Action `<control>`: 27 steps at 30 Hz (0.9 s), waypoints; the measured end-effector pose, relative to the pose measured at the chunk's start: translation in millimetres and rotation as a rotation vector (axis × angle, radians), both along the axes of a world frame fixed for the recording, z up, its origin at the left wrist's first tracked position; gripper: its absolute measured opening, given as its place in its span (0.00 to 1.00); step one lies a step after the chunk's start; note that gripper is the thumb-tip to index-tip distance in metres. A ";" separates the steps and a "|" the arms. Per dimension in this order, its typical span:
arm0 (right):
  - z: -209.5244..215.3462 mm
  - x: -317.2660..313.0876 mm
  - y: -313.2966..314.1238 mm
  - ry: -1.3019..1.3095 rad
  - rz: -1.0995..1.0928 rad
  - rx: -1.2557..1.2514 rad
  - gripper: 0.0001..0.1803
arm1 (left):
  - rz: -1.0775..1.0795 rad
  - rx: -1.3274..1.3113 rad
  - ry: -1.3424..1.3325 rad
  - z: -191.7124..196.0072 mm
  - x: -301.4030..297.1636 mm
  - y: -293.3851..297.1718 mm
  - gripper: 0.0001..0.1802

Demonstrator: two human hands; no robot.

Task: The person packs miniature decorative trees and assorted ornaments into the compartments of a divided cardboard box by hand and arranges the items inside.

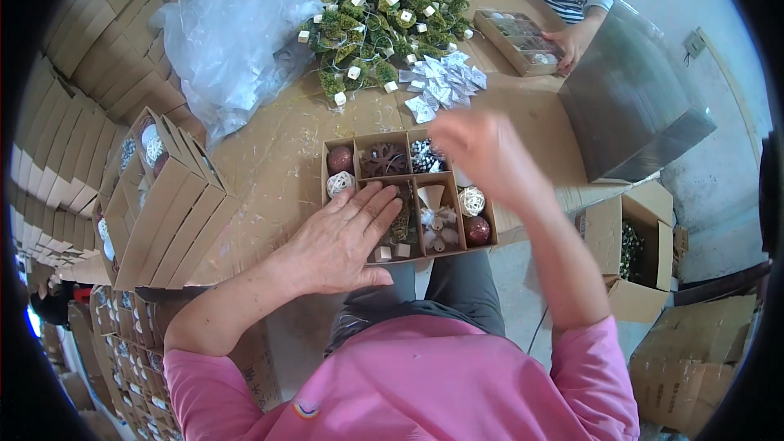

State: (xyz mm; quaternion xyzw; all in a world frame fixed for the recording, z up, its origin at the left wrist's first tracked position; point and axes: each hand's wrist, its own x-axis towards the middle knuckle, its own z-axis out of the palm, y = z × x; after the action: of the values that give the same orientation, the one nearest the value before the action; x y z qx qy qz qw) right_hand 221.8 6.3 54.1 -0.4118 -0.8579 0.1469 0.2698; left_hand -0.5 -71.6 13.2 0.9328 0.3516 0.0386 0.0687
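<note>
1. Head view, the box: a shallow cardboard tray with dividers (349, 144) sits at the near edge of the work table (278, 155), at the centre of the picture. Its compartments hold a dark red ball (340, 159), a white woven ball (339, 184), a brown cut-out ornament (385, 161), a paper cone (430, 194), another wicker ball (471, 201) and a second dark red ball (477, 230).

2. Head view, left hand (343, 241): it lies flat at 7 o'clock of the tray, fingers spread and resting on the greenery strand (403, 224) in the middle compartment, pressing rather than gripping.

3. Head view, right hand (478, 151): raised over the tray's 2 o'clock corner and blurred by motion; I cannot tell whether it is pinching anything.

4. Head view, supply: at 12 o'clock of the tray lie a heap of white paper stars (445, 86) and, beyond it, a pile of mossy green garlands (384, 20). A clear plastic bag (233, 28) lies at 10 o'clock.

5. Handling, as a judgement: the tray looks light and thin-walled, likely to flex if lifted by one corner; holding both long sides or supporting it underneath seems safest. The contents look light and crushable, the woven balls especially, so fingertip pressure should stay gentle.

6. Head view, others: another person's hand (572, 41) touches a similar tray (490, 28) at 1 o'clock.
</note>
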 end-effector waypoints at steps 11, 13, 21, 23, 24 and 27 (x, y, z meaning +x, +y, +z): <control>-50.0 -25.4 116.5 -0.489 -0.029 -0.085 0.16 | 0.016 0.005 0.019 5.6 5.3 -13.3 0.45; -50.9 -25.9 117.5 -0.586 -0.036 -0.047 0.14 | 0.023 -0.011 0.007 5.7 7.0 -12.1 0.46; -6.2 -3.6 89.1 -0.153 0.130 -0.230 0.06 | 0.006 0.031 -0.065 -2.1 9.8 -10.7 0.48; 6.6 -7.0 68.9 0.102 0.236 -0.381 0.06 | 0.022 0.030 -0.077 -6.1 8.9 -11.6 0.48; 10.5 -7.2 55.5 0.162 0.274 -0.448 0.07 | 0.020 0.036 -0.090 -6.3 9.5 -10.8 0.48; 4.3 -7.0 27.7 0.125 0.479 -0.411 0.05 | 0.021 0.021 -0.109 -6.0 11.8 -8.7 0.48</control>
State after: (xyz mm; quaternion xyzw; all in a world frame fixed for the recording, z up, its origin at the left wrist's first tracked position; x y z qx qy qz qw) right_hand 214.8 34.0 58.3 -0.2341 -0.8646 0.4016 0.1909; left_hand 11.3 -80.3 7.1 0.9263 0.3567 0.0935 0.0778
